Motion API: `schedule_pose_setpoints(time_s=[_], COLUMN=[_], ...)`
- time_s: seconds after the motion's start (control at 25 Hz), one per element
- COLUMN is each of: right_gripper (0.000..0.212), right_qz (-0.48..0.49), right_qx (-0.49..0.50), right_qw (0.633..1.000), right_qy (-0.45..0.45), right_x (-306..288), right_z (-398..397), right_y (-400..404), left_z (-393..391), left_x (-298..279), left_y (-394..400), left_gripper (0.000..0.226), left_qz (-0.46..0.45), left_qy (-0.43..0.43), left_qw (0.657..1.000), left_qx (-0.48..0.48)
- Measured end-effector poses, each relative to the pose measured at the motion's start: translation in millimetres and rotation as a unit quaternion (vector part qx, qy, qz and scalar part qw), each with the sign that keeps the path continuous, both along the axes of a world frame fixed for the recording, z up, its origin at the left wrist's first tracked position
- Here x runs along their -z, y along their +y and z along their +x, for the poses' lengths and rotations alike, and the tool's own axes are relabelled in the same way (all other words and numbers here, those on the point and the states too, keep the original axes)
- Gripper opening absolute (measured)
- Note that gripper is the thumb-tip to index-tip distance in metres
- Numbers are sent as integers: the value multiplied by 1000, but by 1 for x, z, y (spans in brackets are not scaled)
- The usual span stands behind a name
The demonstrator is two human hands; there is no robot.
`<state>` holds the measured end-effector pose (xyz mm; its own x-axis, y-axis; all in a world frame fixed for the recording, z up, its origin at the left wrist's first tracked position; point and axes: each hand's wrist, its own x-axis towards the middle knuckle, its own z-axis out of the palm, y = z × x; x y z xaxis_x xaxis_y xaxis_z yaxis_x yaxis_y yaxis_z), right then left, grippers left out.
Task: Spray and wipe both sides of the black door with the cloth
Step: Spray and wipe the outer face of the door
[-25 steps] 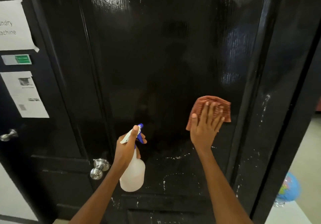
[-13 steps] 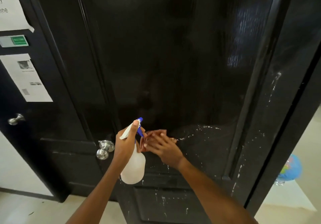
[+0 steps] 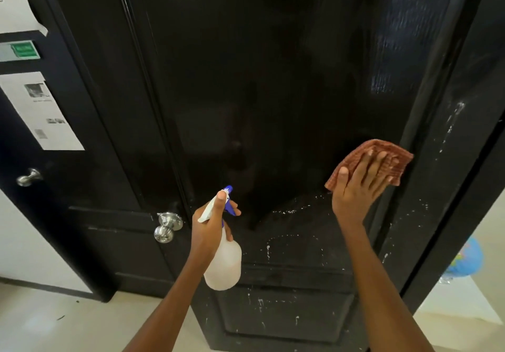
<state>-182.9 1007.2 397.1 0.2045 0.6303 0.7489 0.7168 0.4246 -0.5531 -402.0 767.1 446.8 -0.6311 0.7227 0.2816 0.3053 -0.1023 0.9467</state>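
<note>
The glossy black door (image 3: 287, 84) fills the middle of the view, with white specks and drips on its lower panels. My right hand (image 3: 358, 187) presses a reddish-brown checked cloth (image 3: 388, 157) flat against the door's right side, fingers spread over it. My left hand (image 3: 210, 223) grips a translucent white spray bottle (image 3: 224, 267) by its neck, thumb on the white-and-blue trigger head, nozzle toward the door. The bottle hangs just in front of the panel, right of the silver door knob (image 3: 166, 226).
A second black door (image 3: 68, 177) at the left carries taped paper notices (image 3: 41, 111), a green sign (image 3: 23, 50) and a silver knob (image 3: 27, 178). Pale tiled floor (image 3: 68, 324) lies below. A blue globe (image 3: 464, 261) sits past the door's right edge.
My right hand swept the cloth left and down to beside the spray bottle, then back to the door's right side. The left hand kept the bottle nearly still.
</note>
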Motion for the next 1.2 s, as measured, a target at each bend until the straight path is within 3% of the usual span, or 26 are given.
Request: schedule_pose_setpoints(time_s=[0.12,0.28,0.4,0.52,0.56,0.64,0.8,0.92,1.04,1.12,1.2], right_gripper=[63,57,67,98,100,99,66,64,68,66,66], right_qz=[15,151,195,138,126,95,91,71,74,50,4], right_qx=[-3,-87,-210,-267,-272,-277,-199,-140,-73,-3,11], right_qw=[998,974,892,743,721,737,814,875,941,983,998], right_qy=[65,-144,-349,-599,-624,-609,-538,-458,-323,-177,-65], right_x=[-41,-63,4,87,101,110,94,56,6,-21,-34], right_z=[-39,-109,-138,-112,-98,-65,3,47,69,52,7], right_y=[-7,-30,-45,-46,-44,-37,-19,0,14,15,1], left_z=[1,-2,-4,1,3,8,32,55,66,70,71], left_x=[-3,-1,9,16,17,21,26,26,20,13,8], left_y=[5,9,7,8,10,14,25,34,39,40,37], left_gripper=[57,59,59,52,54,59,59,57,57,56,57], left_qz=[20,32,21,-1,-4,-7,-3,-2,12,20,25], left_qy=[-7,-27,-36,-47,-47,-45,-48,-56,-56,-55,-51], left_qw=[1000,997,996,994,995,996,998,998,998,998,998], left_qx=[-14,-71,-82,-95,-91,-74,-40,-28,-6,-5,-14])
